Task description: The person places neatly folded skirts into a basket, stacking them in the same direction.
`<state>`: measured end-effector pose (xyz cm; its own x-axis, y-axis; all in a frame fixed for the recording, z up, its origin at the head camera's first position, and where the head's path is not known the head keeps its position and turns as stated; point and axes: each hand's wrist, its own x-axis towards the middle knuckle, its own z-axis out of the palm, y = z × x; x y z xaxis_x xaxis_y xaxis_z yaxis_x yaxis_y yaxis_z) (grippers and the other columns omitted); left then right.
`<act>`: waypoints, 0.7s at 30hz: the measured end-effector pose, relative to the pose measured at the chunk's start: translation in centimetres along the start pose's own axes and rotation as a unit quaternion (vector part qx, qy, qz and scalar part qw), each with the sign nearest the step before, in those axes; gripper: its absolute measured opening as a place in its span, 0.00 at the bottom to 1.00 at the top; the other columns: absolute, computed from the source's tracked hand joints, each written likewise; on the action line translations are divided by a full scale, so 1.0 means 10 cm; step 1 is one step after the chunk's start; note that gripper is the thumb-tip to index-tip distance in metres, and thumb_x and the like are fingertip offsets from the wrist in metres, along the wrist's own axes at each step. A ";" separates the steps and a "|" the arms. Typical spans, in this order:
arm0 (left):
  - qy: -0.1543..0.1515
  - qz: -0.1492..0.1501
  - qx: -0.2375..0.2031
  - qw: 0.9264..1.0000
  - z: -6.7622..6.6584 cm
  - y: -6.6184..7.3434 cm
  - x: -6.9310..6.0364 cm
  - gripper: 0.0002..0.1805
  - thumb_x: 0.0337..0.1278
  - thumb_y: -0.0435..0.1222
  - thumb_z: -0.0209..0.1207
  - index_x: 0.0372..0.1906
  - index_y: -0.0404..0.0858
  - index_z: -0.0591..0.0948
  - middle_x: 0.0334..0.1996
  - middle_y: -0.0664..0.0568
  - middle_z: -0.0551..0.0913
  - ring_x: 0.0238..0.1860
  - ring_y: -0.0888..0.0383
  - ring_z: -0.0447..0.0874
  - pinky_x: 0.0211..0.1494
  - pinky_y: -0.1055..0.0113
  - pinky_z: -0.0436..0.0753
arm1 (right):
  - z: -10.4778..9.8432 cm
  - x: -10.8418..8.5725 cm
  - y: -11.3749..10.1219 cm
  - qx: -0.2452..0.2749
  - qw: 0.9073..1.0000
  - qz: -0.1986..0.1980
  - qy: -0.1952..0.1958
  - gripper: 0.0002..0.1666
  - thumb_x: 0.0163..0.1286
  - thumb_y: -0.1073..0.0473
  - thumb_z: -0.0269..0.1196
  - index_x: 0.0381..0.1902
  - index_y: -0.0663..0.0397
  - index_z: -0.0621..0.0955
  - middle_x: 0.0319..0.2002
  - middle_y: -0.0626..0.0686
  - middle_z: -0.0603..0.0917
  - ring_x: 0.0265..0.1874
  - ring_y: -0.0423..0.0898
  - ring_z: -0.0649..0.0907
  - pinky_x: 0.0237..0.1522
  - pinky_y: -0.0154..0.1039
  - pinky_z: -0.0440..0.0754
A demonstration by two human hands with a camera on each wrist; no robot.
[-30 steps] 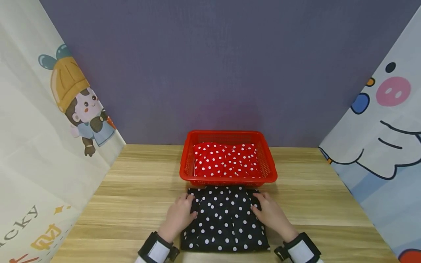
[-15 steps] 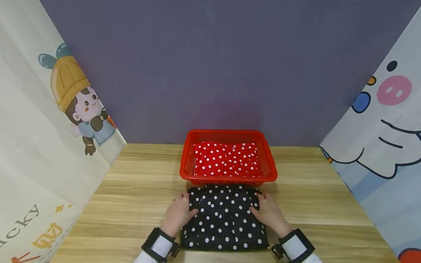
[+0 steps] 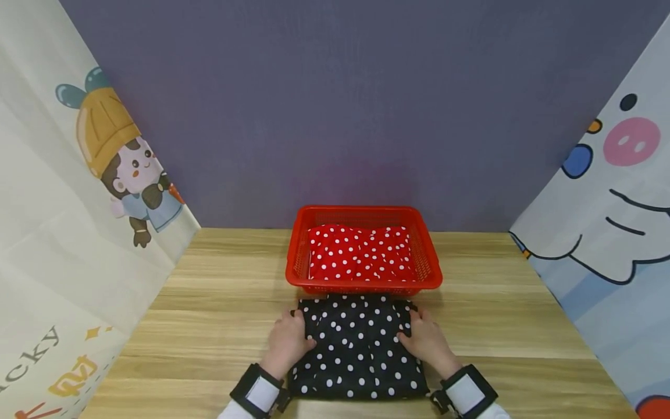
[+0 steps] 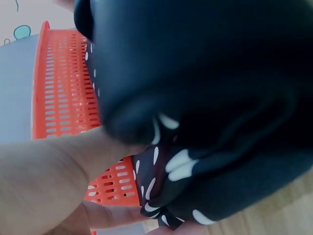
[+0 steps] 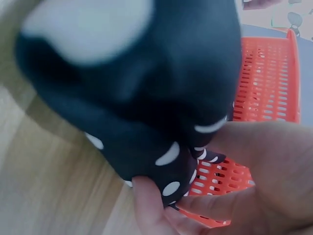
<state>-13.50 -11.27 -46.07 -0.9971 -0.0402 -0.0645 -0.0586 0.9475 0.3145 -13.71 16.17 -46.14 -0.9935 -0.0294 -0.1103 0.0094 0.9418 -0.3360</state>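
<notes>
A folded black cloth with white dots [image 3: 358,349] lies on the table in front of the red basket. My left hand [image 3: 285,344] grips its left side, thumb on top. On the opposite side, my right hand [image 3: 428,344] holds the cloth in the same way. The left wrist view has the black cloth [image 4: 205,98] bunched between thumb and fingers. Thumb and fingers also pinch the cloth's edge [image 5: 142,112] in the right wrist view. Some fingertips are hidden by the fabric.
Just beyond the black cloth stands a red plastic basket [image 3: 363,287] with slotted walls. Inside it lies a folded red cloth with white dots [image 3: 360,254]. A grey-purple wall [image 3: 356,105] rises behind the wooden table [image 3: 220,302]. Printed cartoon sheets flank both sides.
The fingers of both hands have moved from lying over the cloth's side edges to wrapping around them. The black cloth and basket have stayed in place.
</notes>
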 end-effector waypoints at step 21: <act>0.034 0.083 -0.061 0.994 0.11 0.01 -0.03 0.30 0.31 0.27 0.66 0.47 0.20 0.71 0.25 0.38 0.80 0.20 0.48 0.77 0.21 0.59 0.75 | 0.09 -0.01 -0.05 0.077 0.996 0.013 -0.031 0.31 0.57 0.65 0.61 0.53 0.74 0.62 0.43 0.70 0.74 0.36 0.58 0.78 0.40 0.52 0.79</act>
<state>-13.11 -10.75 -47.08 -0.9942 0.0888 0.0605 0.1062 0.8977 0.4276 -13.53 15.40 -46.81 -0.9837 -0.0318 -0.1770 0.0563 0.8803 -0.4711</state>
